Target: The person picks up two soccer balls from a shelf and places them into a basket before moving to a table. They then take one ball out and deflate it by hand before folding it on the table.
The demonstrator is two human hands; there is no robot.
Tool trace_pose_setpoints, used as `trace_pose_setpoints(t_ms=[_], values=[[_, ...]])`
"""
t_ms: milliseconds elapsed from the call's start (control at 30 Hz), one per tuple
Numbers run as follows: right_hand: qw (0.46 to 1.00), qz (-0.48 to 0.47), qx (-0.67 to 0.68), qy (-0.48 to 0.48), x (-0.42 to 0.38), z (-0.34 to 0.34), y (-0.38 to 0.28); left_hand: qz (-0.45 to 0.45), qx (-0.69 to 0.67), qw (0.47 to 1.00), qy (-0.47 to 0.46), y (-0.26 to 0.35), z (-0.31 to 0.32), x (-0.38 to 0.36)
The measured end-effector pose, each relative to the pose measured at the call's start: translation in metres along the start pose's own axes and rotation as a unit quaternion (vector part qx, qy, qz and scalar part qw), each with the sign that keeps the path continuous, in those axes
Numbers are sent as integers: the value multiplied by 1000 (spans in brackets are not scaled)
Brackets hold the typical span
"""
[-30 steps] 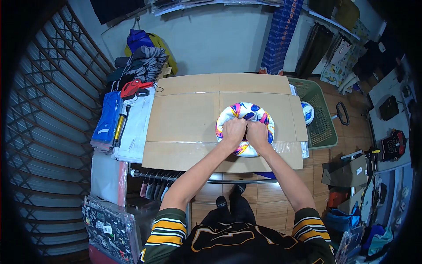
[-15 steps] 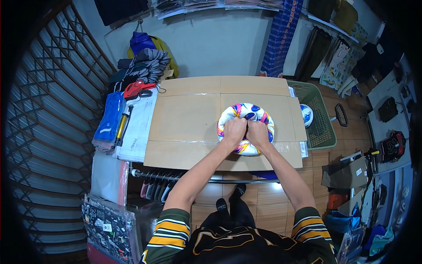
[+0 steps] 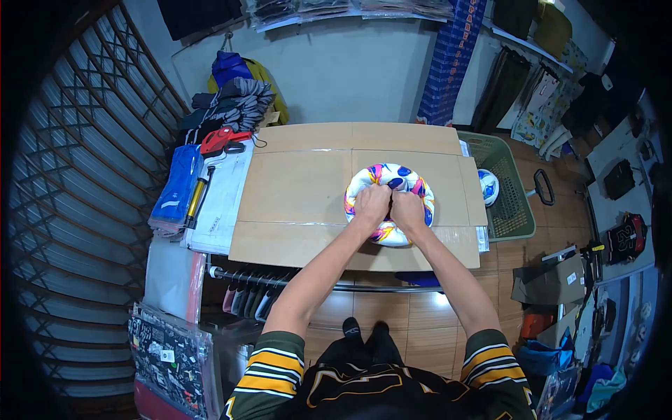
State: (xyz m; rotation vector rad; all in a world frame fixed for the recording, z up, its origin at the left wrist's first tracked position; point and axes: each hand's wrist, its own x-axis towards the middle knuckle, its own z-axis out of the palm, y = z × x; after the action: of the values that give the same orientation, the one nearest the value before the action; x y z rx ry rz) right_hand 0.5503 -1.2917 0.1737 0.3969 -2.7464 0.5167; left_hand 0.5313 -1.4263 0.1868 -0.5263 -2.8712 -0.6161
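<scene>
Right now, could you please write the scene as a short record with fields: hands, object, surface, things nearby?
left hand: left hand closed, pressing down on the middle of the ball
right hand: right hand closed, pressing beside the left, touching it
object: colourful deflated ball, flattened, white with pink, blue and yellow marks
surface: cardboard-covered table
left side: red tool, yellow pump, blue packet
right side: green basket holding a second ball
</scene>
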Motion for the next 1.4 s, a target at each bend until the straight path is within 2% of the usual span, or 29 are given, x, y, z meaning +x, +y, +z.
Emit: trace_pose_setpoints(t_ms=[333, 567, 600, 733, 1400], values=[[999, -3, -39, -11, -2, 3, 0, -89, 4, 996, -29, 11, -6, 3], [999, -12, -35, 7, -5, 0, -2, -64, 50, 997, 0, 20, -15, -8], [999, -9, -40, 5, -4, 0, -2, -48, 53, 997, 29, 16, -9, -7], [999, -12, -42, 7, -3, 1, -1, -35, 62, 996, 51, 10, 2, -8], [1000, -13, -21, -11, 1, -2, -1, -54, 68, 996, 30, 8, 1, -4]])
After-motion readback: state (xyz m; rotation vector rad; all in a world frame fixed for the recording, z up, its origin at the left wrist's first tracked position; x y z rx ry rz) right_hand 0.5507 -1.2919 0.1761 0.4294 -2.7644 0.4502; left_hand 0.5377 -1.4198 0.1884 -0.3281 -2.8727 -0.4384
